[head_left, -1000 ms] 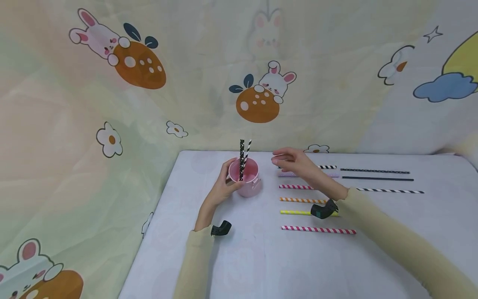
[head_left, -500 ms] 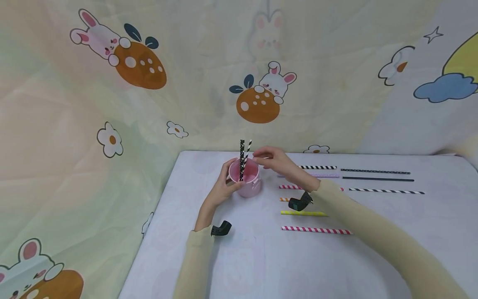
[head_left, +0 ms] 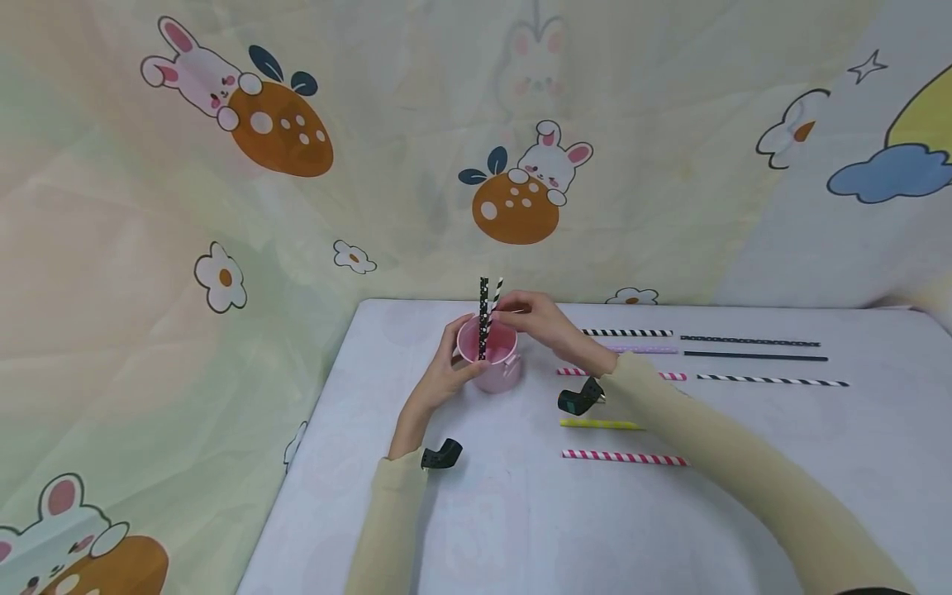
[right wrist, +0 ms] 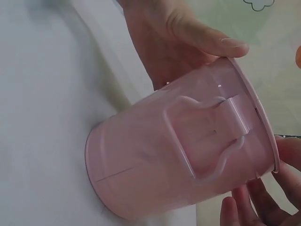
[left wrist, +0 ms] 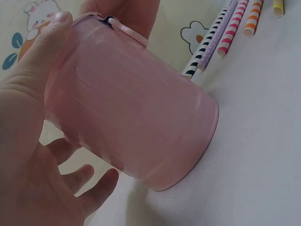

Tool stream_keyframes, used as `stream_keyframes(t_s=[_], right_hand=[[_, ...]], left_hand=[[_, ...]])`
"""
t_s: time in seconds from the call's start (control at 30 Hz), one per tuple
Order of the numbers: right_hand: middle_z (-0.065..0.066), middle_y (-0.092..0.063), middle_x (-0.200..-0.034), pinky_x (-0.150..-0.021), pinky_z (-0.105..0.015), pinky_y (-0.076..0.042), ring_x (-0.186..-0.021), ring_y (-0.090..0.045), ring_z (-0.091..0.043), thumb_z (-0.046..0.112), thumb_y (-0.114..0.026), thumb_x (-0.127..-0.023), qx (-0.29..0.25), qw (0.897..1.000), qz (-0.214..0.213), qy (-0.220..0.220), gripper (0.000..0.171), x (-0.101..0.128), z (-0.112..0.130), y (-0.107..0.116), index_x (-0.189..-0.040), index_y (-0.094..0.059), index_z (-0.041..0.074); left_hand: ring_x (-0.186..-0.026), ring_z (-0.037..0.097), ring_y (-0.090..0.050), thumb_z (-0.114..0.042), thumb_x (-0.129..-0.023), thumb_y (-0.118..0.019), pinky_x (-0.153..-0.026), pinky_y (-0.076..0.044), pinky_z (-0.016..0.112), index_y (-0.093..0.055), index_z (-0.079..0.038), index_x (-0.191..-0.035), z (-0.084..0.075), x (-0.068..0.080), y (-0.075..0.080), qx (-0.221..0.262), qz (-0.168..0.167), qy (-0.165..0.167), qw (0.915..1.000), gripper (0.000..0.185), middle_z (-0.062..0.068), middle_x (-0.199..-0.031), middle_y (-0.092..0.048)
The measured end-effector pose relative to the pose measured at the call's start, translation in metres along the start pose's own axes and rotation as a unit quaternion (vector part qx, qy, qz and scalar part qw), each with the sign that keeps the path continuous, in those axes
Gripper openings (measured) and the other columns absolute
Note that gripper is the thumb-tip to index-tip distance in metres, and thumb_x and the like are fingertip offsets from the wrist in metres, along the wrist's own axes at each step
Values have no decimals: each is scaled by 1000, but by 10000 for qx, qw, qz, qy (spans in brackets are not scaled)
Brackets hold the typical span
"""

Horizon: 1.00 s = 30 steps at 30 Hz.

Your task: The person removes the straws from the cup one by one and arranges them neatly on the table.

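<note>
Pink bucket: from the head view, the bucket (head_left: 500, 378) is on the far part of the surface (head_left: 483, 529), mouth up, left of the laid-out straws.
Straws in it: a dotted black straw (head_left: 483, 318) and a striped straw (head_left: 497, 293) stand above the rim, both leaning free; one knock on the bucket could swing or tip them.
Left hand: this hand (head_left: 444, 378) grips the bucket on its left side; if that hold slackened, a push at the mouth might tilt it.
Right hand: the other hand (head_left: 546, 321) has bent fingers at the rim beside the striped straw; whether they pinch straw or rim I cannot tell. Lifting away carelessly might drag a straw along.
Sleeve over the rows: the right sleeve (head_left: 729, 446) passes above the yellow straw (head_left: 601, 424) and the red-striped straw (head_left: 625, 457); a low forearm could roll them out of line.
Bucket wall, left wrist view: the thumb lies along it near the rim, other fingers bent on the opposite side; beyond the base, the orange-striped straw (left wrist: 253, 18) shows its end.
Bucket handle, right wrist view: the wire handle (right wrist: 180, 146) hangs against the wall, near the right fingers; a finger hooking it would probably jerk the bucket.
</note>
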State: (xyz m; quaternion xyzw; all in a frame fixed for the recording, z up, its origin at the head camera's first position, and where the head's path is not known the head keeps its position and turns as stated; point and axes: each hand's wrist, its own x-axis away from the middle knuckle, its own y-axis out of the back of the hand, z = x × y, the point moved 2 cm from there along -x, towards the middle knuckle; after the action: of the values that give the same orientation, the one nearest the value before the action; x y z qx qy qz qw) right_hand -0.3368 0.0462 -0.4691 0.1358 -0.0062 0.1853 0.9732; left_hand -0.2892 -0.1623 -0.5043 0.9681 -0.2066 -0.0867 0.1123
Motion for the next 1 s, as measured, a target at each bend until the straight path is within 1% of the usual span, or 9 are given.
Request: stream_keyframes(t_s=[0.13, 0.27, 0.37, 0.47, 0.53, 0.7, 0.77, 0.9, 1.0], right_hand=[[-11, -66, -121, -92, -36, -50, -113, -59, -27, 24, -68, -97, 40, 10000, -81, 17, 28, -3, 1, -3, -119, -68, 7], [-11, -66, -115, -86, -35, -48, -106, -57, -26, 26, -68, -97, -5, 9999, -131, -34, 24, -5, 1, -5, -112, -68, 7], [-10, -66, -115, -86, -35, -48, -106, -57, -26, 27, -69, -96, -40, 9999, -141, -75, 24, -5, 0, -5, -110, -68, 7], [-10, -66, -119, -89, -36, -49, -111, -58, -27, 28, -69, -96, -72, 9998, -123, -130, 25, -4, -2, -5, -113, -68, 8], [-9, -65, -122, -94, -38, -50, -114, -58, -27, 29, -69, -96, -70, 9998, -124, -168, 28, -3, -3, -5, -117, -68, 10], [-9, -65, -123, -101, -43, -52, -115, -59, -28, 30, -69, -96, -163, 9995, -225, -130, 30, -1, -6, -4, -121, -68, 11], [-9, -66, -123, -102, -43, -53, -115, -60, -27, 28, -68, -97, -245, 9993, -274, -103, 29, -1, -6, -4, -120, -69, 11], [-9, -66, -124, -103, -43, -53, -116, -61, -28, 27, -68, -97, -353, 9989, -304, -91, 29, -1, -5, -4, -121, -69, 11], [-9, -66, -124, -103, -44, -53, -116, -61, -28, 27, -68, -97, -369, 9988, -302, -74, 29, -1, -3, -2, -120, -69, 11]], left_hand=[[-146, 34, -35, -22, -90, -77, -117, -33, 59, -21, -19, -158, 19, -4, 1, -1, -63, -19, 10000, 88, 12, -159, -34], [-146, 27, -37, -45, -85, -79, -117, -35, 55, -24, -26, -156, 22, -4, 2, -44, -93, -42, 9999, 92, 5, -158, -37], [-146, 25, -36, -50, -84, -78, -118, -35, 54, -24, -28, -156, 22, -4, 2, -81, -85, -55, 9999, 92, 3, -158, -37], [-146, 26, -36, -44, -87, -78, -118, -34, 55, -25, -27, -156, 21, -3, 2, -99, -75, -76, 9999, 89, 4, -158, -37], [-147, 29, -35, -31, -90, -76, -119, -33, 56, -24, -22, -157, 10, -1, 1, -80, -36, 5, 10000, 85, 7, -158, -36], [-147, 28, -35, -30, -90, -76, -119, -34, 55, -23, -25, -156, 10, -2, 1, -77, -39, 74, 9999, 85, 6, -158, -36], [-146, 27, -36, -34, -89, -77, -118, -35, 55, -24, -28, -156, 19, -4, 2, -84, -69, 17, 9999, 85, 4, -157, -37], [-146, 34, -34, -12, -92, -73, -118, -32, 61, -21, -21, -158, 18, -4, 1, -10, -48, 43, 10000, 85, 12, -159, -35], [-147, 40, -32, -5, -91, -71, -117, -31, 64, -19, -15, -159, 13, -4, 0, 30, -15, 52, 10000, 86, 18, -159, -33]])
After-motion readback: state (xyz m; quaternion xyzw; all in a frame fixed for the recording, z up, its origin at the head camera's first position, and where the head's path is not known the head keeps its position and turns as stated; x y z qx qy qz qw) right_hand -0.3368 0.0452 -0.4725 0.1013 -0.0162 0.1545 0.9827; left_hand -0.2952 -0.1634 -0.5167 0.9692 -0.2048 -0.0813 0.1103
